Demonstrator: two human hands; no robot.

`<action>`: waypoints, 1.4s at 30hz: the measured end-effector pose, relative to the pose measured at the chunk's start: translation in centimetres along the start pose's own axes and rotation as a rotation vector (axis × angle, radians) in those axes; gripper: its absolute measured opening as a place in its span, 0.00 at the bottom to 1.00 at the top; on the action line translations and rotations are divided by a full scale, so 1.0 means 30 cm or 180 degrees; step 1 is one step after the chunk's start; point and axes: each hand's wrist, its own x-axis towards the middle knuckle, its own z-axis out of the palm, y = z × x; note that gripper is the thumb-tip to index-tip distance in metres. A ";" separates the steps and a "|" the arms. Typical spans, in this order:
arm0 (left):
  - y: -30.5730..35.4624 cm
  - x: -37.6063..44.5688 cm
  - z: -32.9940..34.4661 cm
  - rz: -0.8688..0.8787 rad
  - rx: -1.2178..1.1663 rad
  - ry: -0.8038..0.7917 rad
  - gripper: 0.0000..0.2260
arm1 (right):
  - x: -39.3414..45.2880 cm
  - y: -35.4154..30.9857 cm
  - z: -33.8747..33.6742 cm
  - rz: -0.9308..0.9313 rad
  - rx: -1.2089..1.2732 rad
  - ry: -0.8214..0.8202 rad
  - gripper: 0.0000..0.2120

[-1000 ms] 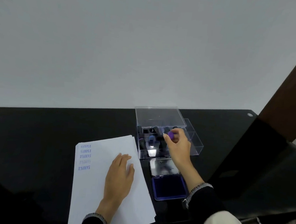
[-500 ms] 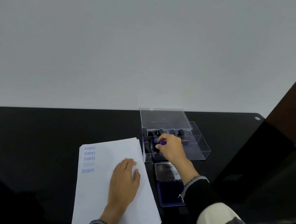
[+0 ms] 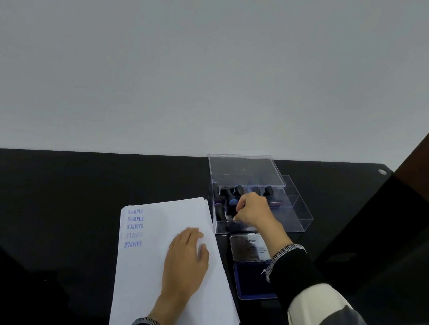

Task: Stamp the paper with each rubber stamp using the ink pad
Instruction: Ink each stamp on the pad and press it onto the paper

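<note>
Your left hand (image 3: 187, 258) lies flat, palm down, fingers straight and close together, thumb out to the right, wrist in a dark cuff. Your right arm, in a dark sleeve with a pale-trimmed cuff, reaches forward; your right hand (image 3: 252, 210) has its fingers curled downward, fingertips hidden from view.

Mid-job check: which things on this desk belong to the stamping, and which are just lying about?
Job:
paper, under the left hand
rubber stamps in the clear box, right hand reaching in
ink pad, open

Lying about:
dark flat object at the desk's right end
</note>
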 end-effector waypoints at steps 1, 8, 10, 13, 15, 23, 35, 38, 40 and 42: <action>0.000 0.001 0.000 -0.0009 -0.0003 -0.0006 0.14 | 0.004 -0.003 0.003 0.0037 -0.0025 -0.0027 0.07; -0.003 0.001 -0.001 -0.0053 -0.0094 -0.0006 0.15 | 0.029 -0.028 0.007 0.0179 -0.0315 -0.0221 0.18; -0.005 0.001 -0.001 -0.0075 -0.0127 -0.0023 0.15 | 0.030 -0.026 0.012 0.0157 -0.0292 -0.0184 0.15; -0.006 0.004 -0.002 -0.0116 -0.0199 -0.0011 0.15 | 0.026 -0.016 0.027 0.0104 -0.0198 0.0061 0.12; -0.004 0.004 -0.005 -0.0158 -0.0265 0.0005 0.14 | 0.022 -0.017 0.040 0.0110 -0.0121 0.0216 0.11; 0.010 0.001 -0.022 -0.0264 -0.0688 0.0116 0.10 | 0.002 -0.091 0.095 0.0309 -0.0474 0.0107 0.21; 0.019 -0.024 -0.045 0.0905 -0.0744 0.1058 0.06 | -0.128 -0.061 -0.020 0.0104 0.2162 0.0710 0.05; 0.044 -0.035 -0.051 0.0881 -0.0596 0.0565 0.04 | -0.205 0.015 -0.054 -0.0022 0.2380 0.0965 0.07; 0.066 -0.037 -0.060 0.0876 -0.0509 -0.0072 0.03 | -0.248 0.090 -0.055 0.0101 0.2227 0.1071 0.09; 0.083 -0.040 -0.069 0.0892 -0.0297 -0.0710 0.13 | -0.297 0.161 -0.046 0.0284 0.2152 0.1224 0.10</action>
